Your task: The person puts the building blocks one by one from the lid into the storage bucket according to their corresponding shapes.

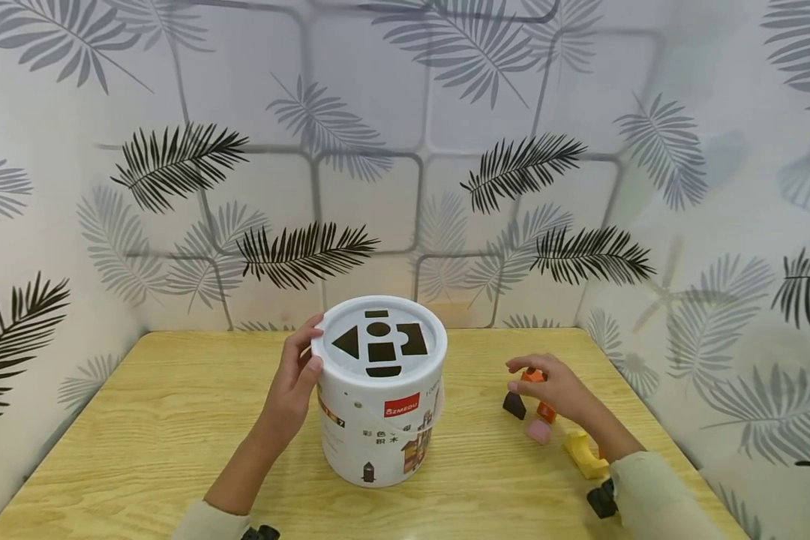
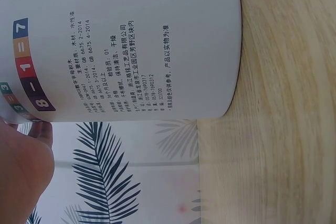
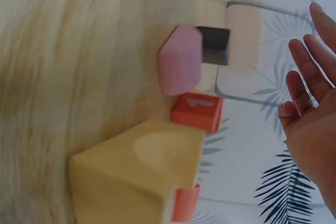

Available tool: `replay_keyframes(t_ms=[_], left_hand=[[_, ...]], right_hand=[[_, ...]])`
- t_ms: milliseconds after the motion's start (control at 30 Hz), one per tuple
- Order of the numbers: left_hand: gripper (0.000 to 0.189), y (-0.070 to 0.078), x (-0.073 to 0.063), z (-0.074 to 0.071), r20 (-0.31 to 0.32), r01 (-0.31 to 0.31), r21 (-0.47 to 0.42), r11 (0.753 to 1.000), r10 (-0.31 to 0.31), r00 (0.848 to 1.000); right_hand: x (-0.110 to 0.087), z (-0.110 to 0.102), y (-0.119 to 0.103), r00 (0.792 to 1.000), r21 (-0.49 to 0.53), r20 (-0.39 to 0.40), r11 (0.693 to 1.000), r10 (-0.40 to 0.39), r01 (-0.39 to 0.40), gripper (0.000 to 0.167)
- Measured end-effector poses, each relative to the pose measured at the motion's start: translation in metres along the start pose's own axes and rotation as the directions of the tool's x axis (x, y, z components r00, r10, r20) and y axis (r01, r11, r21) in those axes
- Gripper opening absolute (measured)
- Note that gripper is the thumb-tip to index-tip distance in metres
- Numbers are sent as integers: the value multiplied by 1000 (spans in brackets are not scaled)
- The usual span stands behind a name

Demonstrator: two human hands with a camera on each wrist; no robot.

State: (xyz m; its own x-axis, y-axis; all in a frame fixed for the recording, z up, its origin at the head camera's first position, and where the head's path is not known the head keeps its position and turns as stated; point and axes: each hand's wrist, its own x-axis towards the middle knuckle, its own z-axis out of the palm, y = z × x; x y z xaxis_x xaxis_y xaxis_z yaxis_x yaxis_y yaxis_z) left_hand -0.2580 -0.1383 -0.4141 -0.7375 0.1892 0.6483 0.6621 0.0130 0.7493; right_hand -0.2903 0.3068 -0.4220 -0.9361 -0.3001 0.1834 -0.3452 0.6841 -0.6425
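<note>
A white toy-block bucket stands upright on the table, its lid cut with several shaped holes. My left hand grips its upper left side, fingers and thumb at the rim. In the left wrist view, printed text and number tiles cover the bucket's wall. My right hand hovers over loose blocks with its fingers loosely bent. An orange block shows between thumb and fingers in the head view. Below lie a dark block, a pink block and a red block marked 1.
A yellow block with a curved cut-out lies nearer my right wrist, with another red block partly hidden behind it. The wooden table meets leaf-patterned walls at the back and sides. A thin handle hangs across the bucket's front.
</note>
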Motion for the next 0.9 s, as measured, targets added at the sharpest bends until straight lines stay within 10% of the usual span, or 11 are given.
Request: replay_keyframes(t_ms=[900], left_hand=[[35,0,-1,-1,11,6,-7,1000,-6,1000]], right_hand=[[4,15,48,993,-100,118,995,10,2,58]])
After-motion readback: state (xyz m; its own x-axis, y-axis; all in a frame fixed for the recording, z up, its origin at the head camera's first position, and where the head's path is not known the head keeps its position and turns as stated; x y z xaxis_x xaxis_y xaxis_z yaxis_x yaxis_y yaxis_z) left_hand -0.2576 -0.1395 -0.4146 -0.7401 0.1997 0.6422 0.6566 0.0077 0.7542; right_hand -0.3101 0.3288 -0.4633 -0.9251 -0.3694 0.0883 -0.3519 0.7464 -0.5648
